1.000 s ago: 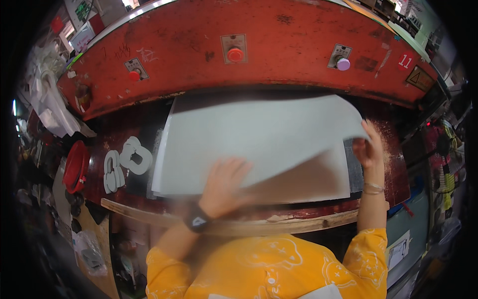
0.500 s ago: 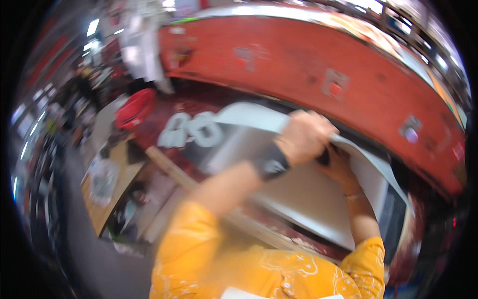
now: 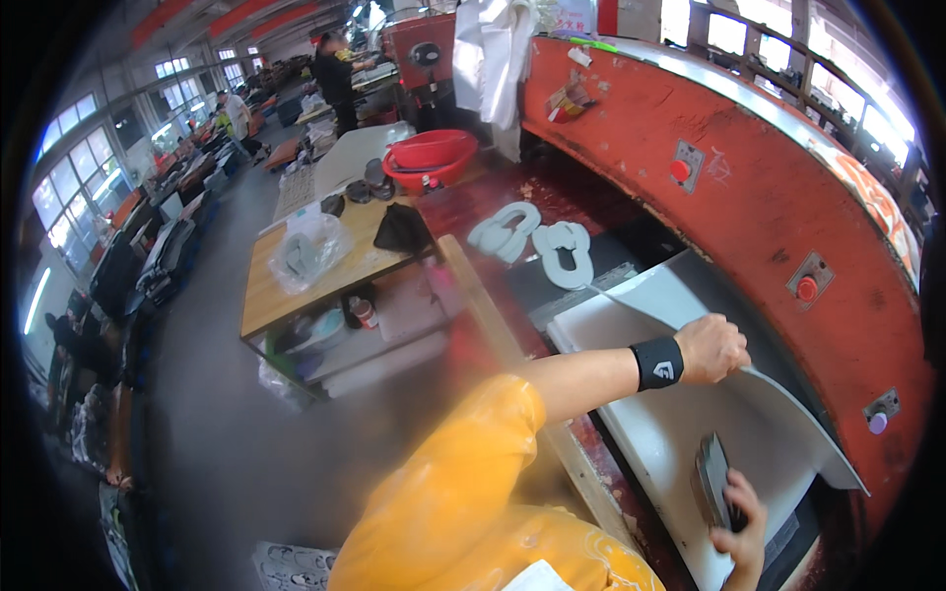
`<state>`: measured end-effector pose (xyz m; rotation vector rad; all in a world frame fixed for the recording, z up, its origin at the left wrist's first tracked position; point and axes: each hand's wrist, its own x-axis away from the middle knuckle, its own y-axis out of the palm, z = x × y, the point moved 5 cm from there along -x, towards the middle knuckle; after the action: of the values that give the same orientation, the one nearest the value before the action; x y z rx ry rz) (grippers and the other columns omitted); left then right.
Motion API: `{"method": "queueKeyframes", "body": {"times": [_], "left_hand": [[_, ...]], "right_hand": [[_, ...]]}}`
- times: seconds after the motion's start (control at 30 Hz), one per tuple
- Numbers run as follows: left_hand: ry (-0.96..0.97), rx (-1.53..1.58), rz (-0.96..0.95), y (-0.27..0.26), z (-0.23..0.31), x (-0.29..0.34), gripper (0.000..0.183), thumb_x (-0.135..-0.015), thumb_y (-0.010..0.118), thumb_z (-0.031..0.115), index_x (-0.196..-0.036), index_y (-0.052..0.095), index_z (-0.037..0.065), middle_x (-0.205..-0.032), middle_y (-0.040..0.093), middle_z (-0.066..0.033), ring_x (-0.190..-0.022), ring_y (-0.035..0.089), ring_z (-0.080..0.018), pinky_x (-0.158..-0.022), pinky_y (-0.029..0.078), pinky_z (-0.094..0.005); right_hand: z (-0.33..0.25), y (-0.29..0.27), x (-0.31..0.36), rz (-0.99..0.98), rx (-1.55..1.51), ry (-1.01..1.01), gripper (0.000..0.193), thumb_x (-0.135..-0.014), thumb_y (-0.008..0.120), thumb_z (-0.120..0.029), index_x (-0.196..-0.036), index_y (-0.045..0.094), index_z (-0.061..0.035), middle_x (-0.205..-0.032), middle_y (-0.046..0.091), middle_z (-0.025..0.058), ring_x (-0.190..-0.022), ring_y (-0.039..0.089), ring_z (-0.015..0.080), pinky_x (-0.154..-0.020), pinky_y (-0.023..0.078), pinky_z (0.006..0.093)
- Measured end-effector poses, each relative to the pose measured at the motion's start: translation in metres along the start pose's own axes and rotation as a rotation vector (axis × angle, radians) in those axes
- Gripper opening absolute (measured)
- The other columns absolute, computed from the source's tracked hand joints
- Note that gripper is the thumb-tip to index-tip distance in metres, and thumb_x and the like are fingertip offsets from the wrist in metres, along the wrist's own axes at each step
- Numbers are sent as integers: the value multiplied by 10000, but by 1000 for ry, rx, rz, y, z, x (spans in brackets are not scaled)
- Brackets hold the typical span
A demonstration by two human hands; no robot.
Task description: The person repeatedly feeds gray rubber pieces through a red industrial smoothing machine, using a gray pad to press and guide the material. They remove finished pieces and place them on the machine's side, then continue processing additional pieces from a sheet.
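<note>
- The left hand (image 3: 711,350) is closed in a fist, knuckles up, fingers wrapped on the raised edge of a pale grey sheet (image 3: 793,419), a black wristband (image 3: 656,363) just behind it
- The right hand (image 3: 741,522), down near the lower right, is half curled, thumb standing apart from the fingers; it touches the near side of a dark, flat-sided block (image 3: 717,483), though from here I cannot tell whether it is clamped on it
- The block stands tilted over a white board (image 3: 641,443), on the near side of the sheet; I cannot make out whether its base meets the board
- The sheet bows along its held edge, and one corner hangs out to the right, near the front of a big red machine beam (image 3: 729,148)
- Two groups of pale, looped pieces, one nearer (image 3: 565,256) and one farther (image 3: 505,231), lie on the worktop past the board's left end, well apart from both hands
- Farther left I see a red basin (image 3: 431,158), and a wooden table (image 3: 271,281) bearing a clear plastic bag (image 3: 310,251) and a black cloth (image 3: 402,229)
- A bright yellow sleeve (image 3: 463,443) covers the upper left arm
</note>
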<state>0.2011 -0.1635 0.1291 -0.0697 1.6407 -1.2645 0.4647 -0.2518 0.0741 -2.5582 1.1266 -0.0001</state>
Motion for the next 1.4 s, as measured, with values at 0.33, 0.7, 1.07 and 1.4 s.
{"method": "queueKeyframes", "body": {"times": [0.33,0.7,1.07,1.4], "left_hand": [[-44,275,-119,55,50,114,366,-645,633,37,-993,668,143,-1053,591,-53,-1059,523,-236,-942,384,-376],[-241,263,-147,20,11,166,584,-669,779,391,-1154,621,105,-1269,522,-174,-1229,446,-344,-1054,315,-480],[-873,-156,-170,-37,-95,206,587,-758,693,392,-1209,569,38,-1183,539,-203,-1153,487,-365,-986,370,-467],[-920,607,-162,-22,-171,239,536,-864,622,74,-1352,439,-51,-1280,563,-156,-1154,534,-195,-994,406,-316]], "right_hand": [[-22,8,152,582,-301,75,644,-742,742,-183,-1316,514,-4,-1334,491,227,-1203,459,358,-1045,347,465],[34,-62,197,652,949,805,676,-783,727,-311,-1344,484,-21,-1402,434,233,-1308,397,370,-1098,312,467],[41,-53,122,759,893,523,300,-924,588,-253,-1092,684,-23,-1089,645,216,-1061,602,336,-949,462,403],[66,-20,121,1163,850,764,598,-886,606,-323,-1331,453,45,-1307,501,280,-1242,472,386,-1051,357,406]]}}
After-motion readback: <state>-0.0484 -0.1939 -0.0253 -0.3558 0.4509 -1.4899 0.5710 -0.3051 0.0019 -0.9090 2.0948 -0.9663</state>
